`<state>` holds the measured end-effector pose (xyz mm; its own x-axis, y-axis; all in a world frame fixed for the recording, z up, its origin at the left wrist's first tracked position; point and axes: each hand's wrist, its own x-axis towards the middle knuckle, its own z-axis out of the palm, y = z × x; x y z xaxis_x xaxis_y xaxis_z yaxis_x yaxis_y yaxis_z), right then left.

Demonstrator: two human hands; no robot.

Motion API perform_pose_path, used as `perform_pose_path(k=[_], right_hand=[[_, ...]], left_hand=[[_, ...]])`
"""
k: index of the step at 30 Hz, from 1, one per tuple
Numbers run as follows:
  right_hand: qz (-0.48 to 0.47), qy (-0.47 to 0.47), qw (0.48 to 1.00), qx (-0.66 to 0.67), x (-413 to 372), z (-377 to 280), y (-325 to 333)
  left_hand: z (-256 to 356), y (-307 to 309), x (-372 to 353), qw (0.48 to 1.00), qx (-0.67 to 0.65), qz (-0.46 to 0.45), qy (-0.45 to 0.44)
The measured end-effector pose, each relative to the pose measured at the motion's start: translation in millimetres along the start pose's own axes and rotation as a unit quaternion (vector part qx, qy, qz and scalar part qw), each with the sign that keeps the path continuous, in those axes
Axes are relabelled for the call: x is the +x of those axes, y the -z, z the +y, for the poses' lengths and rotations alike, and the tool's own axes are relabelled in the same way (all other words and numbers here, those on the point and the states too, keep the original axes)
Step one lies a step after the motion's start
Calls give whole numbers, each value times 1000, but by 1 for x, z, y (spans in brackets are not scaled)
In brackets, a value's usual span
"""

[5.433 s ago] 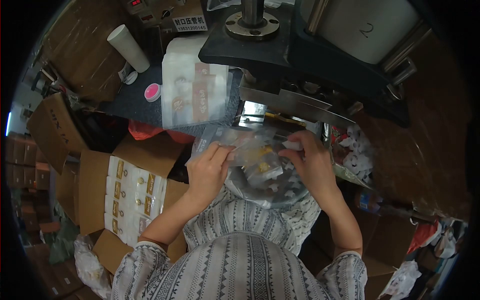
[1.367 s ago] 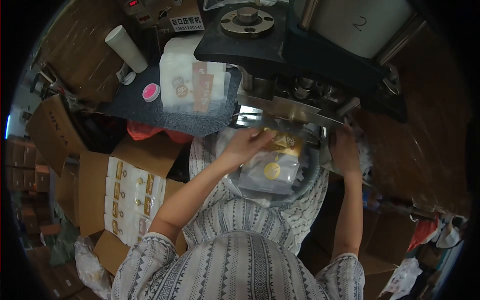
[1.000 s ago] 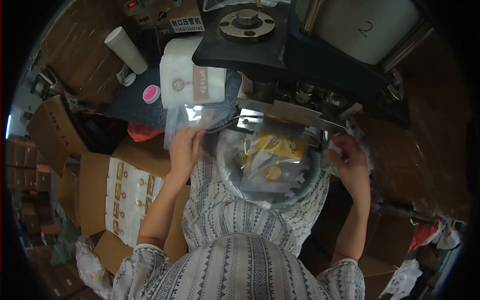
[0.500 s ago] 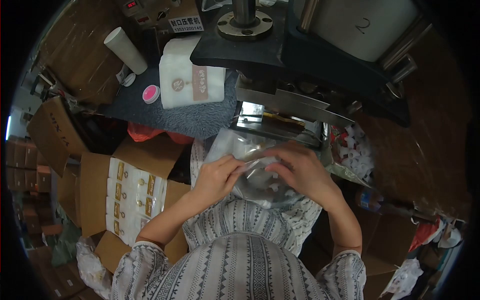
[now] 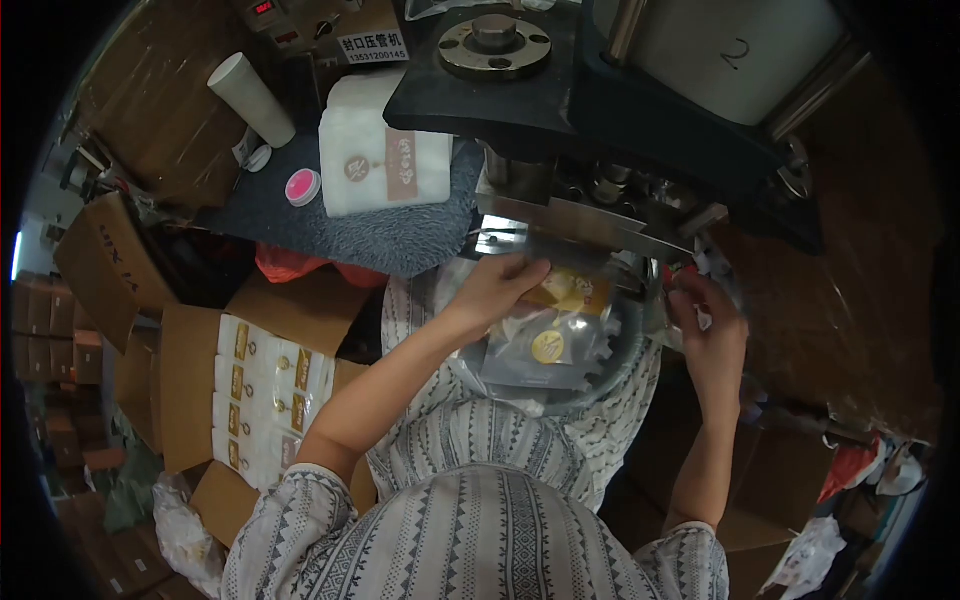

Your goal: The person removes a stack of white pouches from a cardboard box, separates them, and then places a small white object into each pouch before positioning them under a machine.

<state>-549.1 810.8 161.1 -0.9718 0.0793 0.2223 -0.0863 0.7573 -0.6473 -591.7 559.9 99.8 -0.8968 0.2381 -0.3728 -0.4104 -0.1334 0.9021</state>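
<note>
A clear plastic pouch (image 5: pixel 575 335) with a yellow round emblem and yellow printing lies under the lowered metal jaw (image 5: pixel 570 225) of a press. My left hand (image 5: pixel 500 290) pinches its upper left part, close to the jaw. Below it is a clear, rounded plastic container or bag (image 5: pixel 625 365), its contents partly hidden. My right hand (image 5: pixel 712 325) is off to the right, fingers bent and apart, in front of a plastic bag (image 5: pixel 655 310) of small white plastic parts. Whether its fingertips touch any part is not clear.
The press body (image 5: pixel 490 95) overhangs from above. A stack of printed white pouches (image 5: pixel 385 150) and a pink-topped jar (image 5: pixel 302 187) lie on a grey cloth (image 5: pixel 400 235). An open carton (image 5: pixel 190 390) of packed pouches stands left. A white cup (image 5: pixel 250 100) leans behind.
The press jaw has come down. My right hand has left the plastic and moved right toward the bag of white parts. My left hand has moved up and right; the printed pouch now shows flat.
</note>
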Motion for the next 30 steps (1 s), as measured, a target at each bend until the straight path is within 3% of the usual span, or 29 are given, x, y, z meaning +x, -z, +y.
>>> perform_pose_path(k=[1, 3, 5, 6, 8, 10, 13, 15, 17, 20, 22, 24, 26, 28, 30], right_hand=[[1, 2, 1000, 1, 0, 11, 3], [27, -38, 967, -251, -2, 33, 6], [-12, -56, 962, -267, 4, 47, -2], [-58, -74, 954, -283, 6, 50, -4], [-73, -85, 957, -268, 15, 47, -6], [-87, -97, 959, -253, 17, 47, -6], [-66, -65, 975, -201, 22, 52, -9], [-70, 21, 989, -126, 24, 55, -12], [-65, 2, 989, -132, 22, 56, -14], [-42, -34, 990, -130, 19, 50, -7], [-33, -51, 990, -125, 16, 38, 2], [-48, -83, 995, -30, 15, 18, 7], [-90, -66, 993, 31, 12, -9, 9], [-128, -47, 986, 92, 9, -32, -4], [-184, 52, 963, 192, 8, -56, -24]], left_hand=[[6, 11, 1, 1000, 1, 0, -2], [44, 56, 5, 978, 192, -86, -5], [67, 116, 41, 929, 330, 141, -94], [75, 147, 64, 822, 484, 233, -186], [67, 174, 95, 673, 614, 313, -269], [53, 183, 112, 566, 737, 292, -224], [28, 162, 96, 606, 693, 306, -244], [19, 155, 81, 597, 705, 307, -226], [15, 161, 69, 653, 652, 287, -259], [5, 132, 12, 610, 677, 277, -303], [-17, 115, -18, 611, 682, 246, -317], [-25, 112, -37, 610, 687, 217, -330], [-20, 117, -55, 734, 588, 232, -249], [-12, 101, -68, 719, 580, 252, -288], [-8, 86, -78, 701, 573, 271, -327]])
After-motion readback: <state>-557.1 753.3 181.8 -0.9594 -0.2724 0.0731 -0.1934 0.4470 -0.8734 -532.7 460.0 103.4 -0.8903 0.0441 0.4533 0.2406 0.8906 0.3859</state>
